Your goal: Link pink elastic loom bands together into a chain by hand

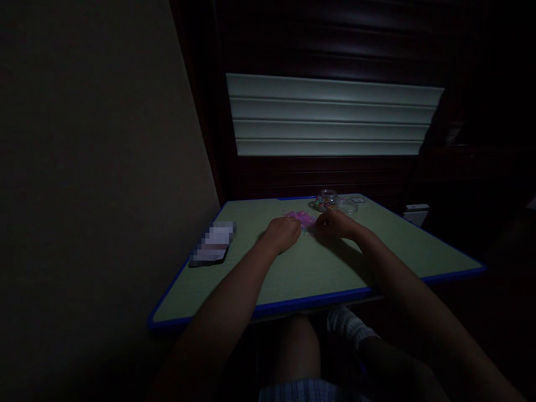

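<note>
A small pile of pink, thin-looking pieces (300, 216) lies on the pale green table (268, 285), with some clear or pale bits around it. My left hand (283, 232) rests at the near left edge of the pile, its fingers curled closed. On the pile's right side, my right hand (335, 223) is closed in a pinch. Whatever is between the fingers of either hand is too small and dark to make out. Just beyond my right hand stands a clear jar (327, 201) with several multicoloured rings or bands in it.
A clear round lid or dish (347, 208) lies right of the jar, and a smaller clear container (358, 200) sits behind it. At the left edge is a phone-like object (213, 244), its surface blurred. A wall (104, 167) borders the left side. The room is dim.
</note>
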Action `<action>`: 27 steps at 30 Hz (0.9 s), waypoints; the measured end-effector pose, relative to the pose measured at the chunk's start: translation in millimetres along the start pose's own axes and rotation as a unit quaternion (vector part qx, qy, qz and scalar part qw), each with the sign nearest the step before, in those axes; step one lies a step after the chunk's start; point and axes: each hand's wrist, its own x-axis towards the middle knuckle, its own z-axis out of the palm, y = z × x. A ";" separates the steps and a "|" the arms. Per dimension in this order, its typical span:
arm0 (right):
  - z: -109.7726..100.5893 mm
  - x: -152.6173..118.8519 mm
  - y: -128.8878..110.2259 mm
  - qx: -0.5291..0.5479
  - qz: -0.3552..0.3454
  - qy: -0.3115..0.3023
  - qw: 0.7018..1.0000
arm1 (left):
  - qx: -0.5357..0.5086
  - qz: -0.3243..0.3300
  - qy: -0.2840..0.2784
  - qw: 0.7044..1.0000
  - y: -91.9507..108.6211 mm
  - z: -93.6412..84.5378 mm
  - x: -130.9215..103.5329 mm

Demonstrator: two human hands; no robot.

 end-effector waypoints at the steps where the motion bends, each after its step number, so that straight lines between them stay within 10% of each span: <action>1: -0.6 -0.7 -0.3 -0.005 0.007 -0.002 1.000 | -0.001 0.002 -0.001 1.000 0.1 -0.4 -0.1; 27: 0.6 2.4 -1.0 0.026 -0.003 0.024 0.999 | -0.002 0.004 0.010 1.000 -0.1 1.8 -0.9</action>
